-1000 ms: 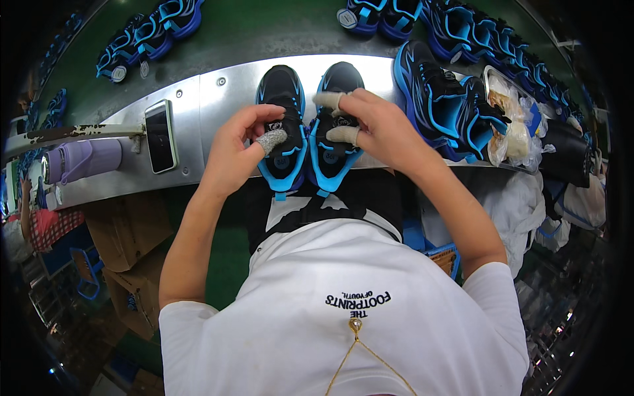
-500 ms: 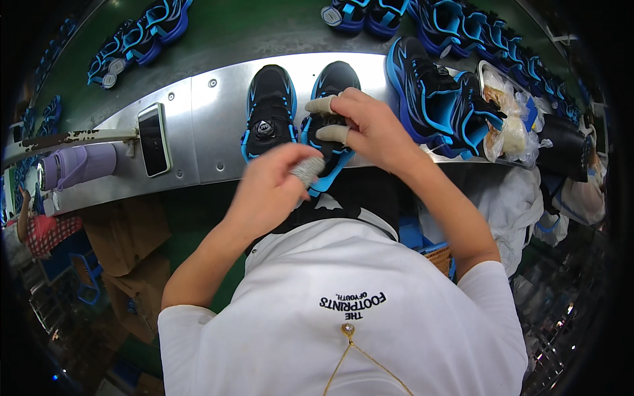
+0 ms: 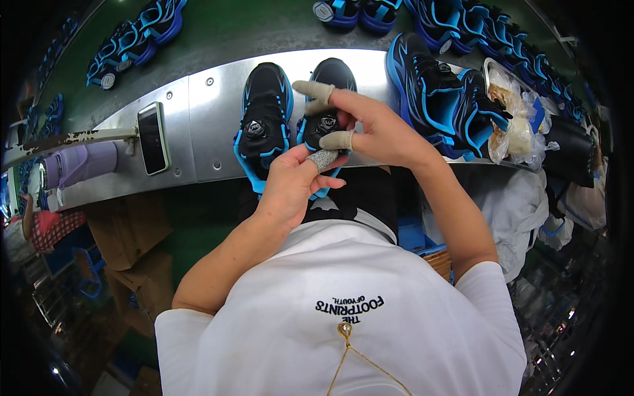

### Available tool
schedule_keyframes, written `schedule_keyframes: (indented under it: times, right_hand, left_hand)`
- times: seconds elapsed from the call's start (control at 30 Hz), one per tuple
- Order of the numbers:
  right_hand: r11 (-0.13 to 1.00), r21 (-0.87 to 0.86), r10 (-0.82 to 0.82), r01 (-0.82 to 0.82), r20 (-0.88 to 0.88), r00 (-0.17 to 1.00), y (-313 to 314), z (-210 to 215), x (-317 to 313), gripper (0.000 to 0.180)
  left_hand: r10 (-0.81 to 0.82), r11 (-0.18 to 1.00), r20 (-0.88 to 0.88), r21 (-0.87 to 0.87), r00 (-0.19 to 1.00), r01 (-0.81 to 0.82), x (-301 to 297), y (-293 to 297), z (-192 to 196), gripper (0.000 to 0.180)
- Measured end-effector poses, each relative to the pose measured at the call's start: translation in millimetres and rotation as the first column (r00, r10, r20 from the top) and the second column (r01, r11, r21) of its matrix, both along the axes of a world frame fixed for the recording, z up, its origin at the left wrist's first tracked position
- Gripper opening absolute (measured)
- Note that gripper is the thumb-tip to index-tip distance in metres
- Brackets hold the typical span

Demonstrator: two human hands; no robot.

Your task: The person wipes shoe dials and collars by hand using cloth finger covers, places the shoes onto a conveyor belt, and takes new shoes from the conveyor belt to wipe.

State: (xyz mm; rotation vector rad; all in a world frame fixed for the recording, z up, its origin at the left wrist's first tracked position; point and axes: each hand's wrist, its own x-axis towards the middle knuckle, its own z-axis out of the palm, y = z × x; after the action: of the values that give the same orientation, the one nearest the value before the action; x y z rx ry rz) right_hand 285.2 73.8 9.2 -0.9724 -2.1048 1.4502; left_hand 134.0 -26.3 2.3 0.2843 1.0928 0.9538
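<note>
Two black shoes with bright blue trim and round dials stand side by side before me, the left shoe (image 3: 265, 89) and the right shoe (image 3: 332, 71). Over the right shoe's rear half, my right hand (image 3: 380, 131) spreads its thumb and forefinger, both in cream fabric finger covers; its other fingers curl partly out of sight. My left hand (image 3: 290, 188) is beside that shoe's heel, thumb and forefinger apart. A grey finger cover (image 3: 323, 160) on its forefinger comes close to my right thumb; whether they touch, I cannot tell. No held object shows in either hand.
More such shoes (image 3: 422, 92) stand close on the right, by a metal tray (image 3: 487, 69) of plastic-wrapped bits. Leftward are a phone (image 3: 153, 138), a lilac bottle (image 3: 82, 164) and a chipped metal bar (image 3: 72, 140). Rows of shoes (image 3: 132, 43) line the green belt (image 3: 244, 26) beyond.
My right hand has lifted off the right shoe's dial, its thumb and forefinger spreading. My left hand has moved right and turned, bringing its grey-covered finger near the right hand.
</note>
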Motion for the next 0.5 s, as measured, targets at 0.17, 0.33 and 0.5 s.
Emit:
schedule_keyframes:
  times: [0.17,0.33,0.5]
  right_hand:
    - [0.950,0.295,-0.118,0.098,0.053,0.992,-16,-22,-5,0.059]
    - [0.994,-0.103,-0.002,-0.017,-0.178,0.984,0,-13,1,0.042]
    - [0.955,0.260,-0.149,0.145,-0.004,0.989,-24,-21,-9,0.038]
  left_hand:
    - [0.027,0.999,-0.044,-0.034,0.999,-0.028,2,1,5,0.025]
    - [0.022,0.999,-0.009,-0.030,1.000,-0.022,1,1,3,0.028]
    - [0.037,0.999,-0.018,-0.027,0.999,-0.038,2,-3,1,0.032]
